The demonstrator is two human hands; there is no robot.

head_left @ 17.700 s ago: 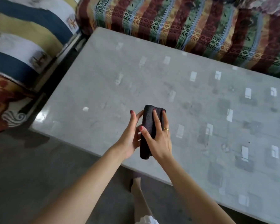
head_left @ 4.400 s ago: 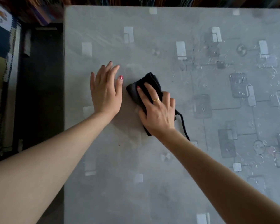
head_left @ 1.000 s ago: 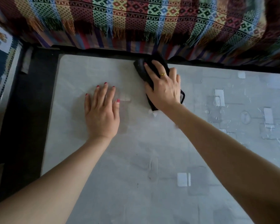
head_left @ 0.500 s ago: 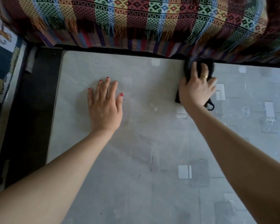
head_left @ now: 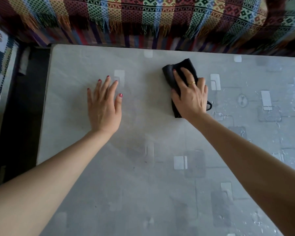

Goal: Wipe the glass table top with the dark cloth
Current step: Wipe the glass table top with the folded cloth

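The right hand lies palm-down on the dark cloth, fingers laid out flat and close together over it, pressing it against the glass rather than gripping it; a thin gold ring sits on one finger. The cloth is bunched into a thick fold that pokes out beyond the fingertips toward the far edge, with a darker strip showing along the thumb side and a small loop of fabric sticking out by the little-finger side of the palm. It rests on the far half of the glass table top, a little short of the back edge.

The left hand is well apart from it, flat on the bare glass with fingers spread and nothing under it (the nails are painted red). Both forearms reach in from the near side.

The glass toward the right shows pale flecks and smears over a pattern of pale rectangles; the part around the left hand looks more even. Beyond the table's far edge hangs a striped, fringed throw, and a dark gap of floor runs along the table's left side.
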